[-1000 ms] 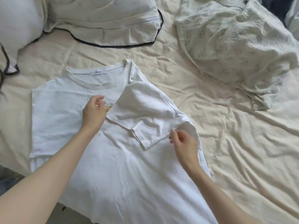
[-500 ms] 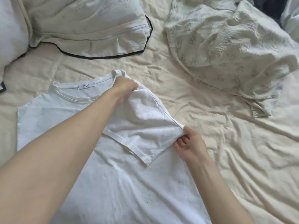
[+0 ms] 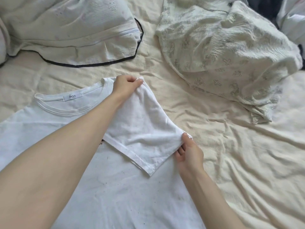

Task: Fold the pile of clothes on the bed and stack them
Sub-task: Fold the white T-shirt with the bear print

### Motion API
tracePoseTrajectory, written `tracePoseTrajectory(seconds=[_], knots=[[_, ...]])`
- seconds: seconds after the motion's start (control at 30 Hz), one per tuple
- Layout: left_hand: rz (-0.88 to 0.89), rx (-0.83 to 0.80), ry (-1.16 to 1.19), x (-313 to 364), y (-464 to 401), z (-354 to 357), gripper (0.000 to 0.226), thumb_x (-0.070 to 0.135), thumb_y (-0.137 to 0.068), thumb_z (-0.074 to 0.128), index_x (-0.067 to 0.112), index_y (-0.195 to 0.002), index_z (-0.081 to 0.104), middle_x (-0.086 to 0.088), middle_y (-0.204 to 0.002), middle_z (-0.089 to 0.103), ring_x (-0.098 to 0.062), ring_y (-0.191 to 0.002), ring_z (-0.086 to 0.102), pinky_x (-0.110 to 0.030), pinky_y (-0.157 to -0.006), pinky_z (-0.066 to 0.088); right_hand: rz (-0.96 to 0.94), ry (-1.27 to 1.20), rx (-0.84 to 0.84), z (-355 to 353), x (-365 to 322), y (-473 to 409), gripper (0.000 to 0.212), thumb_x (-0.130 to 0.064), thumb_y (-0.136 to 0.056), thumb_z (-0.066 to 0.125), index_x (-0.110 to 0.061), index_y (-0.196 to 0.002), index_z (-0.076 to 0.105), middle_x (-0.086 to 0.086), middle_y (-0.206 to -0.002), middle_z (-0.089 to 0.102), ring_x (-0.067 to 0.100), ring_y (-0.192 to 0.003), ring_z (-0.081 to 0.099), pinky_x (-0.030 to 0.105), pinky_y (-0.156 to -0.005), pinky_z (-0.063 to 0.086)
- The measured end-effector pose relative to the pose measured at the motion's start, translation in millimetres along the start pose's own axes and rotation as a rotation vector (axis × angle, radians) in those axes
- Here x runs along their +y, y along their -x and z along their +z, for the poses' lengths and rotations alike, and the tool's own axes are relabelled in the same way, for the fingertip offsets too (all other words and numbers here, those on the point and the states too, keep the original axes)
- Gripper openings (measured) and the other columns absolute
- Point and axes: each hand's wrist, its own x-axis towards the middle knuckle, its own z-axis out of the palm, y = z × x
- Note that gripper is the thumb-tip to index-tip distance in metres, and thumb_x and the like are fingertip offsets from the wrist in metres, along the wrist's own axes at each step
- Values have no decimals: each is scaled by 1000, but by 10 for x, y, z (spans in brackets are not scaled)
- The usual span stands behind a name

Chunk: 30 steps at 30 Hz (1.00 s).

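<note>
White cotton T-shirt [image 3: 115,187] lies flat on the cream bed sheet [image 3: 239,162], neck band and label toward the pillows. Its sleeve [image 3: 142,129] is folded inward across the chest. My left hand [image 3: 125,85] reaches across the shirt and pinches the shoulder corner of that fold between thumb and fingers, just beside the collar. My right hand [image 3: 189,154] pinches the lower corner of the fold at the shirt's side edge, thumb on top, fingers tucked under the cloth. Fabric between my two grips is taut. Small dark specks dot the shirt front. A pillow with black piping [image 3: 74,33] lies beyond the collar; a rumpled printed blanket [image 3: 222,55] sits well apart to the right.
</note>
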Motion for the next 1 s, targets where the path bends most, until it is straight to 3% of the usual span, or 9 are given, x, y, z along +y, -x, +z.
tracePoseTrajectory(seconds=[0.07, 0.17, 0.3, 0.43, 0.57, 0.7, 0.8, 0.9, 1.0], knots=[[42, -3, 33, 21, -33, 76, 12, 25, -88, 65, 15, -81, 65, 9, -77, 60, -6, -84, 54, -10, -70, 39, -16, -3, -35, -25, 74, -15, 10, -16, -94, 56, -14, -94, 66, 4, -97, 71, 13, -86, 69, 24, -67, 56], [12, 28, -31, -76, -35, 140, 20, 35, -89, 63, 15, -95, 64, 6, -92, 60, -6, -88, 53, -1, -62, 36, 8, 99, -93, -61, 201, 2, 18, -20, -93, 59, -17, -109, 65, 6, -108, 70, 20, -100, 67, 30, -82, 55], [15, 62, -107, -228, 86, 56, 29, 48, -88, 58, 20, -97, 59, 11, -86, 55, -2, -78, 50, -9, -61, 34, 54, 318, -183, -97, 290, 29, 11, -15, -88, 65, -18, -98, 67, 3, -97, 74, 18, -90, 71, 26, -70, 57], [80, 86, -249, -496, 387, -118, 30, 43, -91, 57, 13, -91, 61, 7, -80, 55, -13, -79, 50, -17, -58, 32, 166, 422, -292, -110, 352, 121, 13, -7, -87, 64, -12, -98, 67, 4, -94, 75, 20, -87, 71, 27, -68, 56], [54, 59, -386, -690, 568, -299, 30, 41, -92, 56, 11, -88, 58, 1, -75, 52, -29, -88, 52, -32, -69, 34, 165, 478, -323, -156, 475, 211, 14, -2, -87, 61, -8, -99, 66, 4, -94, 75, 20, -86, 71, 24, -63, 55], [81, 121, -334, -673, 567, -455, 25, 38, -89, 60, 15, -99, 60, 2, -75, 53, -28, -88, 56, -37, -74, 41, 96, 522, -304, -176, 548, 266, 10, -4, -89, 58, -4, -96, 64, 7, -92, 73, 21, -79, 70, 25, -62, 56], [106, 115, -401, -763, 682, -457, 46, 36, -89, 62, 14, -126, 47, -6, -111, 53, -23, -103, 52, -38, -86, 42, -15, 755, -188, -253, 619, 314, 14, -15, -88, 61, -3, -82, 61, 10, -74, 69, 21, -67, 70, 30, -63, 58], [180, 192, -516, -931, 998, -388, 54, 28, -89, 61, 11, -136, 40, -12, -132, 43, -29, -120, 43, -41, -97, 35, -200, 1147, -118, -379, 638, 414, 30, -35, -89, 61, -10, -74, 59, 3, -62, 68, 21, -63, 67, 37, -65, 56], [312, 201, -664, -1162, 1434, -302, 52, 20, -91, 58, 11, -140, 42, -18, -145, 36, -37, -134, 34, -48, -107, 28, -826, 1461, -138, -513, 614, 489, 14, -22, -90, 62, -13, -79, 60, -1, -73, 62, 22, -70, 59, 39, -65, 50]])
